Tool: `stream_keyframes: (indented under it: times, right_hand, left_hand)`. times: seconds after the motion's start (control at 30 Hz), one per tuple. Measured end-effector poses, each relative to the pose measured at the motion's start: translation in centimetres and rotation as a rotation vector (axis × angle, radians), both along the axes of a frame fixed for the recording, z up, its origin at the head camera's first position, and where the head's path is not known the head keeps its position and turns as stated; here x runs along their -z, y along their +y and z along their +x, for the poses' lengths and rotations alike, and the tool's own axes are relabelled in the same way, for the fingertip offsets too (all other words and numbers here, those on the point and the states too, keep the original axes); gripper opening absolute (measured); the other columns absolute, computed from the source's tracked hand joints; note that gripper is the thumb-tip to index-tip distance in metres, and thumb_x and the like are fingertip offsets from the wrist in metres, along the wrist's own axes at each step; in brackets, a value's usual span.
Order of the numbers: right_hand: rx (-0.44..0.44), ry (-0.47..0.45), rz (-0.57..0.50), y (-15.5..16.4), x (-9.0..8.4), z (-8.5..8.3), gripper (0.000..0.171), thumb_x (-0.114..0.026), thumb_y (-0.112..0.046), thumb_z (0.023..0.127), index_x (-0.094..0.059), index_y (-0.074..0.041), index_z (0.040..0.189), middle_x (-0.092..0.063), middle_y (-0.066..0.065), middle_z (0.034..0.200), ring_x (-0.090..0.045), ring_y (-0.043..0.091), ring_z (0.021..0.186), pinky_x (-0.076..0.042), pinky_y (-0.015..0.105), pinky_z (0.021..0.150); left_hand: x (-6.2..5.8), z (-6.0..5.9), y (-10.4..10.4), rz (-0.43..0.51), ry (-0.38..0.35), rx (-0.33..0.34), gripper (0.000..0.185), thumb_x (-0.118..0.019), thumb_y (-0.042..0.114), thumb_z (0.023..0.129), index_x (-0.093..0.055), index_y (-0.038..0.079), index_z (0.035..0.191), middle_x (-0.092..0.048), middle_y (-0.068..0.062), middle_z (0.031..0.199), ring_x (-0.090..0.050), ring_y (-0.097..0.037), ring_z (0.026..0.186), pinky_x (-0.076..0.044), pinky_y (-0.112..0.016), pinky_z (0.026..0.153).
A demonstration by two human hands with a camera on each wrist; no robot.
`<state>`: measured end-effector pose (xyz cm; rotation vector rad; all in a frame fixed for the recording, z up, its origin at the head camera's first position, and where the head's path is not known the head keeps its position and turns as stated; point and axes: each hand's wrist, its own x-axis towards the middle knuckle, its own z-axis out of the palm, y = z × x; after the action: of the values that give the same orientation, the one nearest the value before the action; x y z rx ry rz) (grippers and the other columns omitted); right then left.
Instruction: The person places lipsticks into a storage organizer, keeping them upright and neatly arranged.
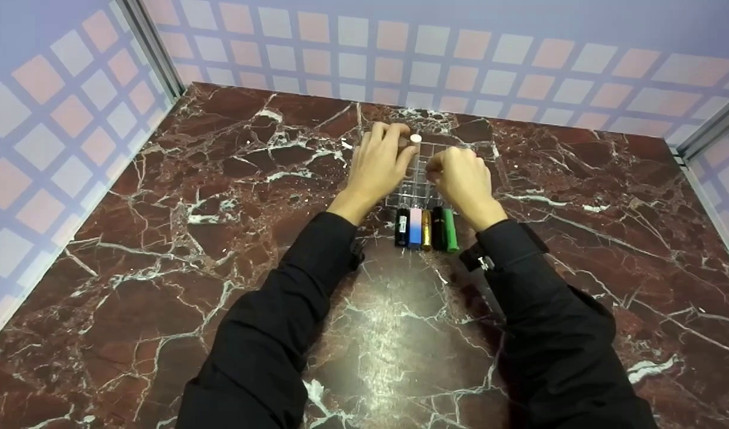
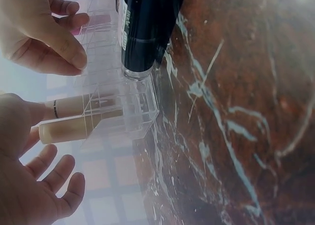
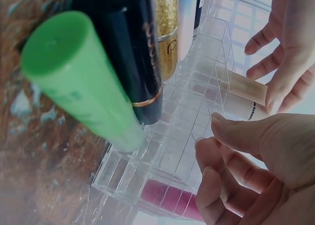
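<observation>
- The clear acrylic grid organiser (image 1: 421, 179) stands on the dark red marble table (image 1: 221, 238), between the two hands.
- The left hand (image 1: 376, 164) pinches a beige cylindrical tube (image 2: 74, 119) near the organiser's far left corner; the left wrist view shows the tube partly inside a compartment, with the thumb on it and the other fingers spread loose.
- The right hand (image 1: 462, 179) rests at the organiser's right side, its fingers (image 3: 231, 131) curled lightly against the clear wall; I cannot tell whether it truly clasps the wall or only touches it.
- The front row holds five upright tubes: a black tube (image 1: 402, 226), a pink-and-blue tube (image 1: 415, 227), a gold glitter tube (image 1: 427, 229), a second black tube (image 1: 438, 227) and a green tube (image 1: 450, 229).
- A pink tube (image 3: 167, 200) shows through the wall in a far cell.
- To do this well, in my judgement: keep the beige tube in line with its cell so it does not catch a divider, brace the light organiser with the right hand, and ease the pinch only once the tube sits at the bottom.
</observation>
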<state>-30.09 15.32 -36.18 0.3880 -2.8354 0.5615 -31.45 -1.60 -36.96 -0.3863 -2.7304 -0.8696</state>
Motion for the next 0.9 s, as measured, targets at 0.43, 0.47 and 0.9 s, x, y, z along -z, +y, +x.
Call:
stream_keyframes:
  times: [0.43,0.47,0.9]
  right_hand:
    - [-0.021,-0.125,0.062,0.7,-1.1,0.6,0.024,-0.074,-0.009,0.088,-0.077,-0.009,0.112,-0.072,0.015,0.117,-0.069,0.044,0.098,-0.056,0.058,0.078]
    - [-0.028,-0.124,0.057,0.8,-1.1,0.8,0.024,-0.075,-0.009,0.089,-0.076,-0.008,0.113,-0.072,0.016,0.117,-0.069,0.042,0.098,-0.056,0.057,0.079]
    - [-0.165,-0.213,0.02,1.2,-2.5,3.8,0.019,-0.078,-0.023,0.091,-0.076,-0.008,0.103,-0.076,0.01,0.101,-0.071,0.025,0.08,-0.058,0.045,0.076]
  left_hand:
    - [-0.1,1.1,-2.5,-0.004,-0.11,0.014,0.044,-0.055,0.036,0.105,-0.048,0.017,0.144,-0.052,-0.008,0.139,-0.053,-0.022,0.119,-0.043,-0.039,0.103]
    - [-0.2,1.3,-2.6,-0.008,-0.134,0.015,0.047,-0.055,0.037,0.105,-0.046,0.015,0.145,-0.052,-0.008,0.142,-0.054,-0.022,0.118,-0.044,-0.038,0.103]
    - [-0.8,2.8,-3.0,-0.19,-0.509,0.013,0.042,-0.05,0.048,0.105,-0.062,0.008,0.106,-0.056,0.0,0.078,-0.043,-0.011,0.055,-0.037,-0.024,0.05]
